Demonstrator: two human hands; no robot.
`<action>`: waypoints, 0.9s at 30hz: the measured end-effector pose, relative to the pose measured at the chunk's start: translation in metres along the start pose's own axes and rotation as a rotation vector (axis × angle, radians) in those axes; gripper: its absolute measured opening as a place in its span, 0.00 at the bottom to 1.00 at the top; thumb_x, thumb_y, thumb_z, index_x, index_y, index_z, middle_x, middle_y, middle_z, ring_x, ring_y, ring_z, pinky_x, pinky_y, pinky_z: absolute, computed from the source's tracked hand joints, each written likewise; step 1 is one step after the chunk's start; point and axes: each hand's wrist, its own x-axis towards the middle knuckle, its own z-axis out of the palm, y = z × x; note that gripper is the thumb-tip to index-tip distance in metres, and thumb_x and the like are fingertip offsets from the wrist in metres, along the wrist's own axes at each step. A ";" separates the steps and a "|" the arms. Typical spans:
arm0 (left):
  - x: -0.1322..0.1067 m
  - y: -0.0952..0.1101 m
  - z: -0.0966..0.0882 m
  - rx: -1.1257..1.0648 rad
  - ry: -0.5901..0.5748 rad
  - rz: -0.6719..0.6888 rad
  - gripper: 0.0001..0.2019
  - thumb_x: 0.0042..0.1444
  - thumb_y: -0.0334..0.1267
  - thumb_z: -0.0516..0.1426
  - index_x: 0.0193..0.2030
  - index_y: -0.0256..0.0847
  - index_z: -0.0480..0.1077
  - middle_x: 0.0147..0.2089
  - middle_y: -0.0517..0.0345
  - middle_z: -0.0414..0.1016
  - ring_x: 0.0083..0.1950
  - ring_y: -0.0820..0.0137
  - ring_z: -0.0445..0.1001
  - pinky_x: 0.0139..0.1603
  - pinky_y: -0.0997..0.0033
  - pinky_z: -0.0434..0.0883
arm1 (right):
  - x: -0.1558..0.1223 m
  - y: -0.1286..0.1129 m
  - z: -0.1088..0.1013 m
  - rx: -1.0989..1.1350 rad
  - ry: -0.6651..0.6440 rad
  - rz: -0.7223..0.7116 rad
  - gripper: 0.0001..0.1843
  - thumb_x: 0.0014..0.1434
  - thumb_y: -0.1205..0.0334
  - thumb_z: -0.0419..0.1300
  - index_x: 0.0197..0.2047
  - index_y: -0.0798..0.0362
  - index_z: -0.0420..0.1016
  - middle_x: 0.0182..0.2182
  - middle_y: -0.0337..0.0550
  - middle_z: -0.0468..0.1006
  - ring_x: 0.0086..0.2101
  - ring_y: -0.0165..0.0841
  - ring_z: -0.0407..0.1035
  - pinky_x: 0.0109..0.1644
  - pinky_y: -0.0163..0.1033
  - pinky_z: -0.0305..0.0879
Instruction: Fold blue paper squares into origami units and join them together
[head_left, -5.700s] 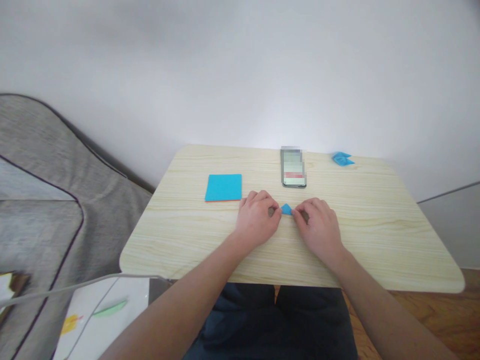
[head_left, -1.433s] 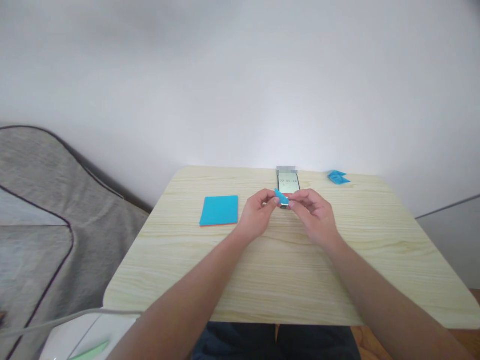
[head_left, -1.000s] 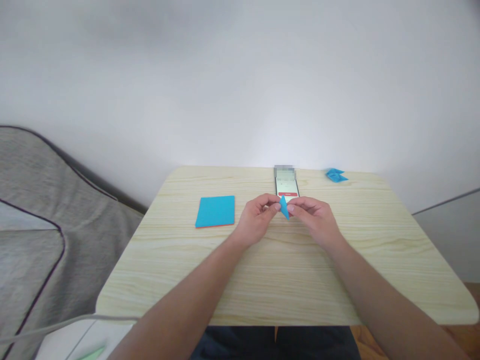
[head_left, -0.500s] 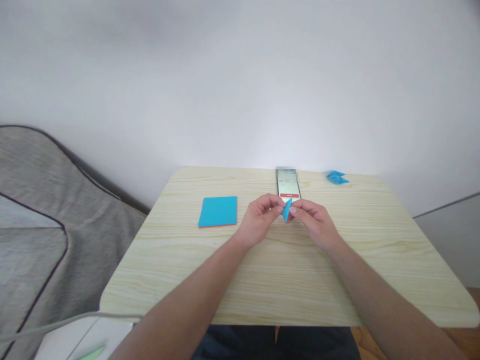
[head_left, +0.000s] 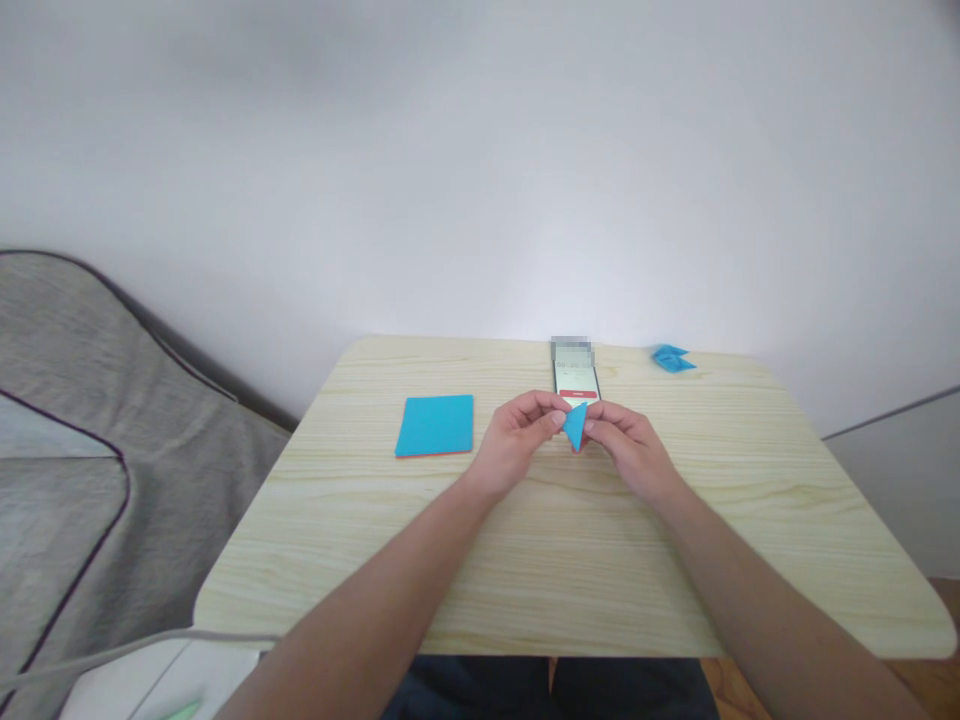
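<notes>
My left hand (head_left: 516,442) and my right hand (head_left: 628,448) meet over the middle of a light wooden table (head_left: 570,540). Between their fingertips they pinch a small folded piece of blue paper (head_left: 575,426), a narrow triangle held just above the tabletop. Both hands have the fingers curled in. A phone (head_left: 576,378) with a lit screen lies just beyond the hands. To the left of my left hand lies a square stack of blue paper sheets (head_left: 436,425).
A small folded blue paper shape (head_left: 672,358) lies at the table's far right corner. A grey fabric seat (head_left: 90,420) stands to the left, with a white cable (head_left: 112,652) below it. A white wall rises behind the table.
The hands lifted the blue piece off the tabletop and have been turning and folding it between the fingertips; it now stands as a wider triangle. The camera view has tilted slightly.
</notes>
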 end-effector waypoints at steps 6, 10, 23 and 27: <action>-0.002 0.001 0.002 -0.050 -0.010 -0.024 0.13 0.56 0.46 0.69 0.43 0.40 0.81 0.38 0.55 0.81 0.39 0.70 0.76 0.47 0.67 0.73 | -0.001 -0.003 0.003 -0.036 0.020 0.008 0.11 0.63 0.57 0.64 0.31 0.51 0.79 0.29 0.39 0.80 0.34 0.33 0.72 0.43 0.39 0.67; -0.005 0.007 0.006 -0.055 -0.046 -0.044 0.15 0.54 0.46 0.70 0.44 0.40 0.82 0.37 0.54 0.82 0.38 0.68 0.77 0.46 0.64 0.75 | -0.001 -0.002 0.005 -0.049 0.028 0.010 0.13 0.63 0.51 0.65 0.31 0.50 0.78 0.27 0.38 0.79 0.32 0.33 0.71 0.39 0.38 0.67; -0.008 0.017 0.010 0.022 -0.063 0.002 0.15 0.52 0.44 0.72 0.44 0.40 0.82 0.36 0.56 0.81 0.35 0.71 0.76 0.41 0.67 0.74 | -0.002 0.004 0.004 -0.126 0.014 -0.015 0.17 0.64 0.48 0.64 0.30 0.50 0.76 0.28 0.38 0.76 0.33 0.33 0.69 0.40 0.39 0.66; -0.007 0.015 0.009 0.046 -0.031 0.003 0.15 0.51 0.44 0.72 0.42 0.39 0.81 0.37 0.55 0.82 0.37 0.70 0.76 0.42 0.68 0.74 | -0.004 0.007 0.005 -0.174 0.077 -0.043 0.15 0.64 0.47 0.64 0.34 0.49 0.75 0.30 0.38 0.76 0.33 0.34 0.68 0.40 0.39 0.65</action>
